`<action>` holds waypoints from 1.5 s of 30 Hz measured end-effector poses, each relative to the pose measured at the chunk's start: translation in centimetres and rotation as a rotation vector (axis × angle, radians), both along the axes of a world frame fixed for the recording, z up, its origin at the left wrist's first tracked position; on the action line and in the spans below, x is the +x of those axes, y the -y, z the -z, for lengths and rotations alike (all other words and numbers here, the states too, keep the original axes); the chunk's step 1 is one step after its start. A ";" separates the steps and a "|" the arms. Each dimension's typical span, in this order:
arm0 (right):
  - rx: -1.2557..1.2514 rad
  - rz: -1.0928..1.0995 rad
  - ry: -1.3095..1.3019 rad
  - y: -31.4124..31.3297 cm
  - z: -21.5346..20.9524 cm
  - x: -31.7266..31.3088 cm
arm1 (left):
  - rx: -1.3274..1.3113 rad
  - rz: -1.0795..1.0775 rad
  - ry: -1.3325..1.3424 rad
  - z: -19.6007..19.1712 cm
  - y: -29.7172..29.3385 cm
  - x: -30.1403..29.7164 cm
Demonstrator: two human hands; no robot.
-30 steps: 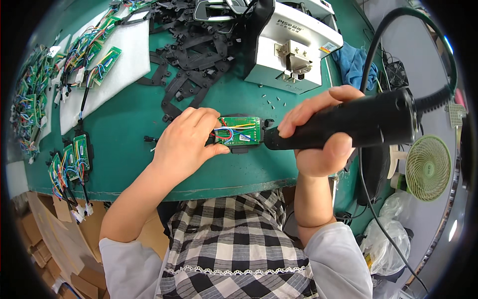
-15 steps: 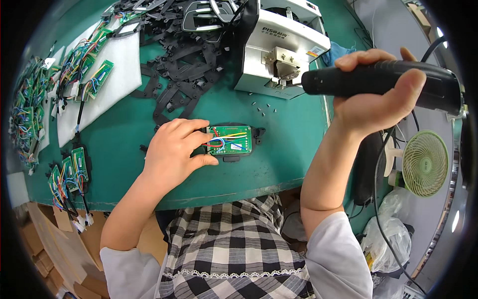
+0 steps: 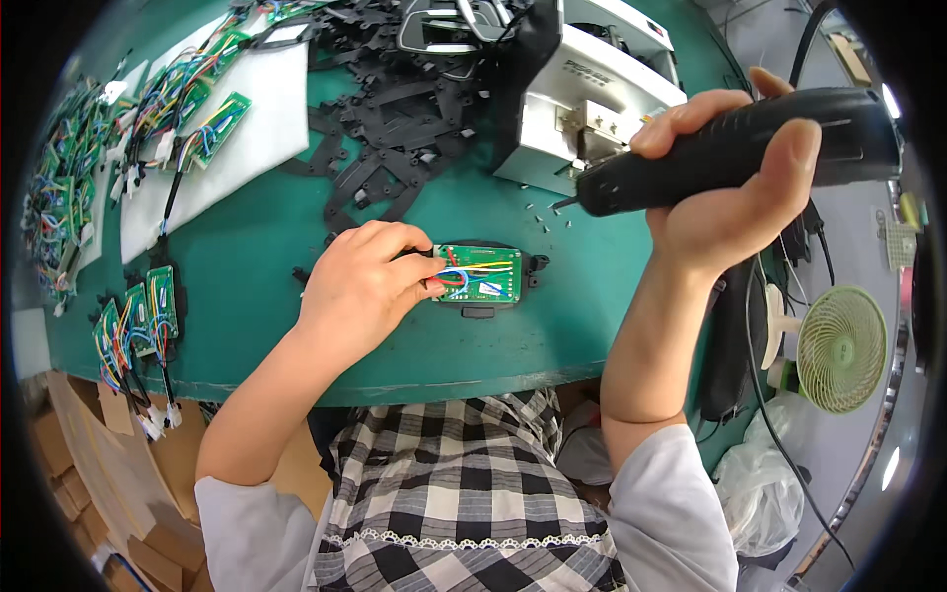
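Observation:
A green circuit board (image 3: 503, 274) with red, yellow and blue wires sits on a black plastic frame (image 3: 478, 312) on the bench. My left hand (image 3: 365, 276) is closed over the board's left end, fingertips and thumb pinching at its wires. Wrapped in my right hand (image 3: 725, 187) is a black electric screwdriver (image 3: 735, 153), held nearly level above the bench. Its thin bit points left, just in front of a silver screw feeder (image 3: 547, 128). I cannot make out whether a screw sits on the bit. Several small screws (image 3: 541, 219) lie loose below the feeder.
Black plastic frames (image 3: 385, 148) are heaped at the back. Wired boards (image 3: 64, 197) pile up at the far left, some on a white foam sheet (image 3: 276, 118). Two more boards (image 3: 161, 301) lie near the front left edge. A green fan (image 3: 841, 347) stands at the right; the screwdriver's cable hangs there.
The screwdriver has drawn down and away from the feeder's front, so its bit now shows. My left thumb has closed in toward the fingers at the board. The whole view has shifted slightly.

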State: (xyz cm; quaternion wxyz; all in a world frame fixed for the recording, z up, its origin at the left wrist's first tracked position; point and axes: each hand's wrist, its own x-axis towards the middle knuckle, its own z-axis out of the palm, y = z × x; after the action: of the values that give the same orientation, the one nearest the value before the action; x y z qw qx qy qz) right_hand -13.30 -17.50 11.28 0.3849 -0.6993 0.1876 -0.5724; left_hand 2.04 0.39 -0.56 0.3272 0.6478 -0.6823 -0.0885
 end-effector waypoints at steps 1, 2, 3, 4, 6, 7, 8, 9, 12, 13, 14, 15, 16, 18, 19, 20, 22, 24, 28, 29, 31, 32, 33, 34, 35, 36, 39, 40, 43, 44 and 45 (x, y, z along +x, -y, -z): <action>0.023 -0.010 0.025 -0.7 0.8 0.5 | 0.002 0.002 0.004 0.0 0.1 0.0; 0.046 -0.054 -0.008 -1.4 1.4 0.8 | 0.004 0.007 0.008 0.1 0.2 -0.1; 0.080 -0.069 -0.010 -2.3 1.9 1.7 | 0.006 0.012 0.012 0.2 0.2 -0.1; 0.116 -0.098 -0.008 -3.3 2.4 3.0 | -0.002 -0.002 0.010 0.4 0.0 0.0; 0.224 -0.274 0.141 -4.7 2.3 4.3 | -0.029 -0.002 -0.005 0.7 0.1 0.0; 0.281 -0.358 0.216 -5.4 2.2 5.0 | -0.034 -0.005 -0.003 0.6 0.1 -0.1; 0.236 -0.345 0.181 -5.2 2.7 5.2 | -0.039 -0.008 -0.002 0.5 0.1 -0.1; 0.192 -0.331 0.148 -5.0 3.2 5.4 | -0.043 -0.010 0.000 0.4 0.1 -0.1; 0.064 -0.255 0.048 -4.4 4.7 5.8 | -0.042 -0.014 -0.006 0.3 0.0 -0.2; 0.039 -0.242 0.037 -4.4 5.0 6.0 | -0.047 -0.012 0.002 0.3 0.0 -0.2; 0.014 -0.229 0.025 -4.4 5.3 6.1 | -0.052 -0.009 0.010 0.3 0.0 -0.1; 0.000 -0.240 0.042 -4.5 5.4 6.3 | -0.056 -0.005 0.019 0.4 0.1 -0.1; -0.008 -0.257 0.046 -4.6 5.5 6.4 | -0.059 -0.011 0.020 0.4 0.1 -0.1; -0.016 -0.297 0.039 -5.0 5.6 6.7 | -0.064 -0.021 0.024 0.5 0.0 -0.2; -0.022 -0.313 0.027 -5.0 5.5 6.7 | -0.069 -0.021 0.013 0.5 0.1 -0.2; -0.013 -0.342 0.029 -5.2 5.4 6.7 | -0.074 -0.021 0.002 0.6 0.1 -0.3; 0.006 -0.403 0.033 -5.5 5.2 6.7 | -0.063 -0.028 -0.016 0.5 0.2 -0.4; -0.007 -0.397 0.005 -5.4 5.4 6.9 | -0.031 -0.041 -0.031 0.4 0.4 -0.4; 0.039 -0.290 -0.029 -4.9 4.7 5.9 | -0.024 -0.003 0.024 0.4 0.3 0.0; 0.059 -0.245 -0.056 -4.7 3.9 5.4 | -0.028 0.005 0.007 0.4 0.3 0.0; -0.009 -0.090 -0.014 -2.2 1.8 3.0 | 0.030 0.017 -0.033 0.0 0.3 -0.1; -0.078 -0.008 0.033 -0.7 0.7 1.8 | 0.032 0.010 -0.023 -0.1 0.3 -0.1; -0.148 0.053 0.065 0.4 -0.2 0.9 | 0.034 0.003 -0.014 -0.2 0.3 -0.1; -0.217 0.139 0.050 1.3 -1.2 0.3 | 0.040 0.000 -0.003 -0.3 0.3 -0.1; -0.208 0.160 0.082 2.0 -1.4 0.0 | 0.030 0.011 -0.033 -0.2 0.2 -0.1; -0.200 0.179 0.113 2.5 -1.6 -0.3 | 0.040 0.014 -0.035 -0.2 0.3 -0.1; -0.220 0.158 0.116 2.4 -1.3 0.1 | 0.072 0.019 -0.035 -0.3 0.3 -0.2; -0.216 0.140 0.099 2.2 -1.2 0.2 | 0.076 0.021 -0.033 -0.4 0.3 -0.2; -0.212 0.131 0.051 2.3 -0.2 0.5 | 0.063 0.021 -0.034 -0.3 0.2 -0.1; -0.181 0.118 0.041 2.0 -0.3 0.6 | 0.057 0.014 -0.036 -0.3 0.0 -0.1; -0.150 0.105 0.031 1.7 -0.5 0.5 | 0.047 0.013 -0.029 -0.3 0.0 0.0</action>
State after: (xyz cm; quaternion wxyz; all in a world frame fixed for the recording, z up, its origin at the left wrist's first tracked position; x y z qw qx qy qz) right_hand -12.83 -19.22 11.79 0.3038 -0.7062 0.1747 -0.6152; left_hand 1.99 0.35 -0.31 0.3212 0.6495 -0.6794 -0.1160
